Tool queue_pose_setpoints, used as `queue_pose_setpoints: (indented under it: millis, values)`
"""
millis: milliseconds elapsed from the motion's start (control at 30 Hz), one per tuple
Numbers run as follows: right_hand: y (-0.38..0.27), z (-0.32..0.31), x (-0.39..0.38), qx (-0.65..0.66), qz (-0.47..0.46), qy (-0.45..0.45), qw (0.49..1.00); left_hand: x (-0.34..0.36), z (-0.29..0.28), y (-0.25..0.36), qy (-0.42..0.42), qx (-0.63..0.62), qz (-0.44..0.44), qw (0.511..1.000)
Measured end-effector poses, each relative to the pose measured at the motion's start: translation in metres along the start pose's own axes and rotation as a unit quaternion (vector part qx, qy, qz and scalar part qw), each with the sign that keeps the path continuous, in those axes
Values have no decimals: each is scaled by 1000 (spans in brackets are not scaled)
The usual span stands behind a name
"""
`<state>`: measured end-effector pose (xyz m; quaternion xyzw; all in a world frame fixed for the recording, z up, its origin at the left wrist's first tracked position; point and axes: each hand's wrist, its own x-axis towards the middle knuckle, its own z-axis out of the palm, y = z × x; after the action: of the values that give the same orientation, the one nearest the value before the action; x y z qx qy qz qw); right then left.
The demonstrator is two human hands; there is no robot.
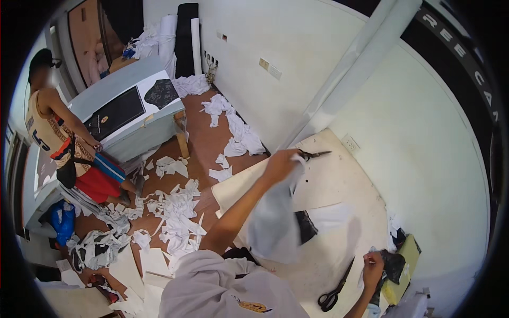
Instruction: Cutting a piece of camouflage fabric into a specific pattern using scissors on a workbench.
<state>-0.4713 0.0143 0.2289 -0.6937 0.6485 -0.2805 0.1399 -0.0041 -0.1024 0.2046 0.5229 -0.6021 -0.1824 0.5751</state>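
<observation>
My left hand [282, 165] is raised over the far side of the pale table [286, 273], closed on a thin white cloth [273, 228] that hangs down, blurred by motion. Small dark scissors [318, 155] show right beside its fingers; whether they are in that hand or lie beyond it I cannot tell. At the table's right edge my right hand [373, 268] has its fingers curled closed next to a dark patterned cloth [393, 266]; what they grip is hidden. Black-handled shears [330, 300] lie left of it. A black fabric piece [306, 227] and a white fabric piece [335, 214] rest mid-table.
White fabric scraps [180, 217] litter the brown floor on the left. Another person [63, 127] stands at a grey-sided table [148, 135] with dark panels on it. A pale pipe [344, 74] runs up the wall. A yellow-green box [407, 265] stands by the right edge.
</observation>
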Motion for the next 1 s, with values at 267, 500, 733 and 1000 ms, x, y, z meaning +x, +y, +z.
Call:
queue_pose_setpoints:
  millis: [267, 500, 733, 1000]
  values:
    - [-107, 121, -4, 319, -119, -55, 939, -30, 13, 155, -304, 45, 208, 929]
    - [-90, 164, -49, 265, -103, -40, 958, -41, -60, 172, -128, -176, 219, 951]
    - [-15, 127, -33, 189, 11, 110, 976, -17, -82, 96, -27, -100, 70, 992]
    - [-5, 26, 60, 101, -140, 277, 945, 0, -36, 13, 2, -27, 60, 998]
